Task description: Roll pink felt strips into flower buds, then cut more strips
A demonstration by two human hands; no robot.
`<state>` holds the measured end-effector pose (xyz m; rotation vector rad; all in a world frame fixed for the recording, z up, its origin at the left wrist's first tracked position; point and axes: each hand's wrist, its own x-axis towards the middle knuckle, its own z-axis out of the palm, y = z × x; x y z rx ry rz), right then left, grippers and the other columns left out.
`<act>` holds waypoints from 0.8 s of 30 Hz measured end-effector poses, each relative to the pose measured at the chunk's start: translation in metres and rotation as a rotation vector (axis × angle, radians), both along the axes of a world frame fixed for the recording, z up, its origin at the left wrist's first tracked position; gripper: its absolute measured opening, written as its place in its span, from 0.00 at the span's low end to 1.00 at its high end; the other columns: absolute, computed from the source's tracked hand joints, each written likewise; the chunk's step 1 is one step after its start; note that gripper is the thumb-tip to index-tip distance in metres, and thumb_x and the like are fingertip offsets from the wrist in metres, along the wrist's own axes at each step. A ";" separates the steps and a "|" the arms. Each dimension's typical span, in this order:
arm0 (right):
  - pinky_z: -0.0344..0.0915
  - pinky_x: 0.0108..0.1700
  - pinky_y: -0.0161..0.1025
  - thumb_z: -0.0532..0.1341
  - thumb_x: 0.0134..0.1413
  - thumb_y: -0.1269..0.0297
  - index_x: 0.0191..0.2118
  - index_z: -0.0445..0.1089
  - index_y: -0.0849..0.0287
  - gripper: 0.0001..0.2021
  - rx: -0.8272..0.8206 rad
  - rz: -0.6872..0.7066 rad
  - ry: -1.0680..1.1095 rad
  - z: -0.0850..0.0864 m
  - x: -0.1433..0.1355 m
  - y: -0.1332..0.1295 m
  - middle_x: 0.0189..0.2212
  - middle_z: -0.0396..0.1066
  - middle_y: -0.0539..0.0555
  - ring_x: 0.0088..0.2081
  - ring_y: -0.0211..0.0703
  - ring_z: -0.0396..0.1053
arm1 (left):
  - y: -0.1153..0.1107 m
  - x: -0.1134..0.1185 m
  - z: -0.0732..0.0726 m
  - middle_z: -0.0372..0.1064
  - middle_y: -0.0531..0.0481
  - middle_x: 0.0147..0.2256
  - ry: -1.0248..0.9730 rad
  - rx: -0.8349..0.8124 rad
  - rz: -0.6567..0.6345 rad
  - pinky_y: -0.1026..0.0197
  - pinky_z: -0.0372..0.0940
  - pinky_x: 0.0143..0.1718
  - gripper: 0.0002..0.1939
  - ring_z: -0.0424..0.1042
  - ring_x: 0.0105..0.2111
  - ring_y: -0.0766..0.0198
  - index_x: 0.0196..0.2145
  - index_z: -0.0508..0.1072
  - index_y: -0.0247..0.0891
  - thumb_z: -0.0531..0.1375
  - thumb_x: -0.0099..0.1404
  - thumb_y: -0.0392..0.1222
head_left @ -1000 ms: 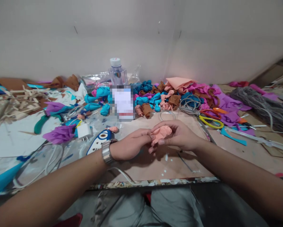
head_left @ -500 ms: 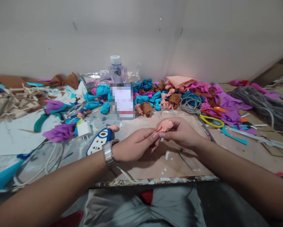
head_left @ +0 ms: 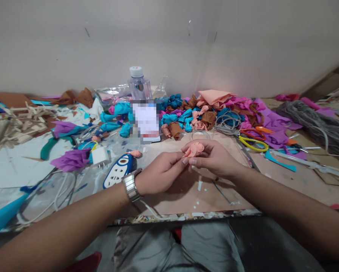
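Note:
A small peach crepe-paper flower [head_left: 194, 149] is held between both hands, above the front middle of the table. My left hand [head_left: 162, 172], with a metal watch [head_left: 131, 186] on its wrist, pinches the flower's lower end between thumb and fingers. My right hand [head_left: 214, 158] is closed around its other side, thumb in front and fingers behind. The two thumbs nearly meet below the petals. Part of the flower is hidden by the fingers.
Behind the hands stand a blurred phone [head_left: 146, 122] and a clear bottle [head_left: 139, 87]. A blue-and-white power strip [head_left: 117, 172] lies left. Crepe-paper flowers [head_left: 186, 113] are heaped at the back. Yellow-handled scissors [head_left: 253, 145] and grey wire coils [head_left: 308, 119] are right.
The flower has turned in the fingers and tipped slightly left, so its ruffled, rounded top shows more. Both hands keep their hold and have shifted only a little.

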<state>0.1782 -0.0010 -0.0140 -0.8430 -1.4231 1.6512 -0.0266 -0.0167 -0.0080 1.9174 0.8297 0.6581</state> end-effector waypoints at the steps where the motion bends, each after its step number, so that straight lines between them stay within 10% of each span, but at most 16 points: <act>1: 0.71 0.40 0.35 0.78 0.44 0.60 0.40 0.78 0.58 0.17 0.015 -0.014 -0.001 0.001 -0.001 0.000 0.34 0.78 0.50 0.34 0.38 0.75 | 0.000 0.000 0.000 0.64 0.54 0.27 0.012 0.034 0.018 0.64 0.57 0.34 0.23 0.61 0.29 0.68 0.30 0.69 0.34 0.49 0.78 0.51; 24: 0.62 0.33 0.35 0.70 0.57 0.51 0.43 0.78 0.60 0.17 0.091 -0.034 -0.023 -0.004 0.002 0.002 0.32 0.75 0.51 0.31 0.37 0.68 | -0.002 0.002 0.003 0.63 0.54 0.27 0.031 0.048 0.041 0.63 0.57 0.34 0.21 0.61 0.29 0.67 0.32 0.70 0.34 0.49 0.77 0.51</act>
